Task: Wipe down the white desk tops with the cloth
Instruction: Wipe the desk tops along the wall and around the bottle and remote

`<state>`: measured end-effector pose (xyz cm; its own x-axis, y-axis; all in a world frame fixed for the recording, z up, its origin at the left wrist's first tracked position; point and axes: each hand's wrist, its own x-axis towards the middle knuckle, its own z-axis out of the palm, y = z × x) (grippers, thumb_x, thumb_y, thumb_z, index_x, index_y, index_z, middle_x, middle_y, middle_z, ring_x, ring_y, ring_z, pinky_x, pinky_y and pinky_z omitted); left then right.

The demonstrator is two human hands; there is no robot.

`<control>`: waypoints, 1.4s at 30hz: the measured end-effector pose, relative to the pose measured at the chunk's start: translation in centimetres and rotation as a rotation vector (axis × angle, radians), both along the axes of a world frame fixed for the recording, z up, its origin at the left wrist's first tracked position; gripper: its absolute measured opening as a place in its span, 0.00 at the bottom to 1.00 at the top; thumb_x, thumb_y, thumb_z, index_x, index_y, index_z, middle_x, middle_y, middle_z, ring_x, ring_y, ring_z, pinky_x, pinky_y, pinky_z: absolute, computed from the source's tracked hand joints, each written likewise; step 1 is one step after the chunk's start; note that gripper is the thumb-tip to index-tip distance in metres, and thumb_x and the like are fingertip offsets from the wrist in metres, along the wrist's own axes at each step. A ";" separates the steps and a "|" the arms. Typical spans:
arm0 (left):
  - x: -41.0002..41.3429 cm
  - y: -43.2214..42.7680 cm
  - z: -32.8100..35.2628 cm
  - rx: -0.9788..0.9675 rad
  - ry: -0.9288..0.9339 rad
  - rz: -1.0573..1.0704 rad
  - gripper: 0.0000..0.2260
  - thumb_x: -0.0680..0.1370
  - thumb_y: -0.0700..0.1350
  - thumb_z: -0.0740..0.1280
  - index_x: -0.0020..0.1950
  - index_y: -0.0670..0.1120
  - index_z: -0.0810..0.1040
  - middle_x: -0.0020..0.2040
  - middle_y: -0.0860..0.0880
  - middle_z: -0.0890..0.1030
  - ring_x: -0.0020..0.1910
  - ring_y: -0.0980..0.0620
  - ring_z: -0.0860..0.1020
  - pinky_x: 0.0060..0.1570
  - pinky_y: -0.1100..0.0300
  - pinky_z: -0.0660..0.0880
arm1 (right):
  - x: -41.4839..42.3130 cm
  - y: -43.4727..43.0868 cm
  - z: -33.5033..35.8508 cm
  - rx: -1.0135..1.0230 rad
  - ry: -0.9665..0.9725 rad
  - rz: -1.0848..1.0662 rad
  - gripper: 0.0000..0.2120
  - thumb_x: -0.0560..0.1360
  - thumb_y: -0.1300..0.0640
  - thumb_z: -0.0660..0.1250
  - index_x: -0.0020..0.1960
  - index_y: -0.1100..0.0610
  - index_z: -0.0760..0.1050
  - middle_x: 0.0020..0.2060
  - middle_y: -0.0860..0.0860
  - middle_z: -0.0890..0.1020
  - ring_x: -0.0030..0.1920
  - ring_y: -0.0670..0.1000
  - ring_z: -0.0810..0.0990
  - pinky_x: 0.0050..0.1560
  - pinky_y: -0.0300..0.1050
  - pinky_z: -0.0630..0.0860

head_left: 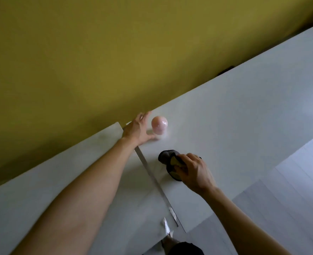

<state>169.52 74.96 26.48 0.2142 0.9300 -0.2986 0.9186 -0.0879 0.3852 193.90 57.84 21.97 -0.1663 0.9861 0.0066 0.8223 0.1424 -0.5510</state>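
Cloth gripped on the desk, free hand at an obstacle.
Right hand (pixel 198 172) fingers clamp the dark cloth (pixel 167 159) against the white desk top (pixel 244 107), ready to wipe. Left hand (pixel 140 129) fingers spread apart just beside the pink round object (pixel 159 125), probably to clear the wiping path.

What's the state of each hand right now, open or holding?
Left hand: open, fingers spread beside the blurred pink object; contact cannot be told.
Right hand: grips the dark cloth on the white desk top.
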 end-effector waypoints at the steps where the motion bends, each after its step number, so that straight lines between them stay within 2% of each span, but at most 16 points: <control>1: -2.1 -0.5 0.0 0.018 0.016 0.034 0.48 0.73 0.56 0.82 0.86 0.53 0.58 0.79 0.46 0.68 0.72 0.41 0.76 0.64 0.43 0.80 | -1.5 0.7 0.1 -0.013 0.003 0.031 0.17 0.80 0.50 0.73 0.68 0.49 0.77 0.44 0.48 0.79 0.41 0.53 0.76 0.40 0.53 0.79; 5: -12.9 -4.5 -0.8 -0.002 0.104 0.238 0.41 0.76 0.53 0.80 0.84 0.52 0.63 0.77 0.47 0.70 0.69 0.42 0.77 0.61 0.47 0.81 | -8.9 4.7 0.5 -0.043 0.017 0.226 0.20 0.80 0.50 0.75 0.69 0.52 0.78 0.48 0.50 0.81 0.43 0.54 0.79 0.42 0.53 0.82; 8: -20.9 -8.7 -2.2 -0.103 0.177 0.368 0.42 0.75 0.57 0.81 0.83 0.52 0.64 0.77 0.47 0.69 0.74 0.42 0.73 0.67 0.45 0.78 | -16.2 9.4 2.2 -0.048 0.032 0.339 0.19 0.81 0.51 0.74 0.70 0.53 0.79 0.51 0.53 0.83 0.45 0.57 0.82 0.42 0.54 0.83; 10: -25.3 -11.1 -3.1 -0.177 0.266 0.375 0.45 0.75 0.61 0.80 0.85 0.53 0.61 0.81 0.47 0.64 0.80 0.42 0.67 0.71 0.45 0.74 | -21.3 12.5 3.4 -0.011 0.067 0.353 0.17 0.81 0.52 0.73 0.68 0.55 0.80 0.51 0.56 0.83 0.46 0.61 0.82 0.41 0.54 0.81; 12: -28.7 -13.0 -4.4 -0.253 0.345 0.366 0.53 0.72 0.67 0.79 0.88 0.53 0.54 0.86 0.44 0.56 0.85 0.40 0.58 0.77 0.43 0.68 | -26.6 15.2 4.1 0.066 0.078 0.338 0.17 0.81 0.51 0.70 0.67 0.56 0.80 0.51 0.57 0.83 0.49 0.63 0.81 0.44 0.55 0.78; 14: -31.3 -14.9 -6.1 -0.335 0.371 0.379 0.66 0.64 0.74 0.79 0.88 0.56 0.42 0.88 0.41 0.43 0.87 0.38 0.44 0.82 0.36 0.56 | -31.4 17.1 3.3 0.105 0.057 0.360 0.20 0.81 0.53 0.70 0.71 0.58 0.78 0.53 0.58 0.82 0.52 0.63 0.79 0.48 0.55 0.75; 16: -33.1 -16.6 -8.0 -0.434 0.332 0.382 0.75 0.58 0.77 0.79 0.84 0.60 0.27 0.84 0.43 0.26 0.85 0.36 0.31 0.82 0.28 0.44 | -35.3 17.9 0.7 0.107 -0.017 0.448 0.25 0.82 0.53 0.71 0.76 0.58 0.73 0.58 0.58 0.81 0.57 0.62 0.78 0.54 0.56 0.73; 18: -34.0 -17.9 -9.4 -0.487 0.264 0.359 0.78 0.57 0.76 0.81 0.78 0.62 0.18 0.77 0.46 0.15 0.80 0.36 0.22 0.79 0.24 0.38 | -37.3 18.0 -3.0 0.058 -0.176 0.559 0.29 0.82 0.50 0.71 0.81 0.57 0.69 0.64 0.59 0.78 0.62 0.62 0.76 0.60 0.58 0.73; 21: -34.4 -18.3 -9.9 -0.519 0.172 0.330 0.77 0.60 0.73 0.82 0.76 0.62 0.16 0.72 0.47 0.10 0.75 0.37 0.16 0.76 0.24 0.32 | -38.1 18.4 -7.5 0.112 -0.349 0.648 0.25 0.83 0.44 0.69 0.76 0.53 0.75 0.65 0.63 0.75 0.64 0.68 0.75 0.66 0.63 0.72; 23: -34.6 -18.3 -9.9 -0.545 0.137 0.312 0.77 0.62 0.73 0.82 0.75 0.61 0.15 0.71 0.46 0.10 0.73 0.37 0.14 0.75 0.23 0.29 | -38.9 19.1 -8.5 0.107 -0.380 0.627 0.24 0.84 0.38 0.61 0.72 0.52 0.77 0.66 0.63 0.76 0.67 0.68 0.75 0.72 0.65 0.69; 26: -34.7 -18.1 -9.8 -0.585 0.116 0.296 0.76 0.63 0.73 0.81 0.75 0.59 0.14 0.71 0.45 0.09 0.72 0.36 0.13 0.74 0.23 0.29 | -42.5 18.9 -7.8 0.010 -0.441 0.589 0.29 0.85 0.34 0.50 0.70 0.52 0.77 0.58 0.58 0.84 0.59 0.64 0.82 0.63 0.59 0.70; 32: -34.3 -18.5 -9.4 -0.626 0.136 0.293 0.74 0.66 0.75 0.77 0.75 0.54 0.13 0.70 0.45 0.09 0.71 0.37 0.12 0.75 0.25 0.29 | -55.6 15.3 -7.2 -0.160 -0.284 0.838 0.26 0.87 0.34 0.55 0.73 0.50 0.74 0.58 0.57 0.85 0.57 0.63 0.84 0.47 0.52 0.69; 34: -34.2 -18.6 -9.3 -0.596 0.125 0.298 0.74 0.66 0.75 0.78 0.76 0.55 0.14 0.72 0.45 0.10 0.72 0.38 0.13 0.75 0.25 0.28 | -55.3 16.0 -7.5 -0.241 -0.271 0.862 0.24 0.84 0.30 0.59 0.69 0.46 0.74 0.58 0.55 0.85 0.56 0.62 0.84 0.46 0.52 0.73; 37: -34.2 -18.6 -9.5 -0.576 0.088 0.305 0.75 0.64 0.73 0.80 0.77 0.57 0.16 0.73 0.46 0.11 0.73 0.38 0.13 0.75 0.24 0.29 | -49.1 18.7 -7.5 -0.239 -0.317 0.807 0.25 0.80 0.26 0.61 0.63 0.44 0.75 0.58 0.53 0.86 0.56 0.62 0.85 0.51 0.54 0.80; 40: -34.3 -18.4 -9.6 -0.562 0.071 0.296 0.76 0.64 0.72 0.81 0.77 0.59 0.16 0.73 0.46 0.11 0.74 0.38 0.14 0.74 0.24 0.29 | -41.0 21.6 -6.6 -0.154 -0.375 0.652 0.25 0.82 0.29 0.62 0.62 0.48 0.80 0.55 0.54 0.86 0.53 0.61 0.84 0.47 0.50 0.74; 42: -34.3 -18.4 -9.8 -0.549 0.064 0.288 0.75 0.64 0.72 0.81 0.77 0.59 0.16 0.73 0.46 0.11 0.74 0.37 0.14 0.74 0.23 0.29 | -38.3 22.1 -6.1 -0.070 -0.379 0.605 0.28 0.83 0.30 0.58 0.62 0.52 0.81 0.52 0.55 0.86 0.51 0.61 0.84 0.47 0.50 0.68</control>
<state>135.20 56.59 16.71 -0.0569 0.6551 -0.7534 0.8986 0.3624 0.2473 155.57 79.95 15.83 -0.6624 0.7162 -0.2197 0.7469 0.6087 -0.2677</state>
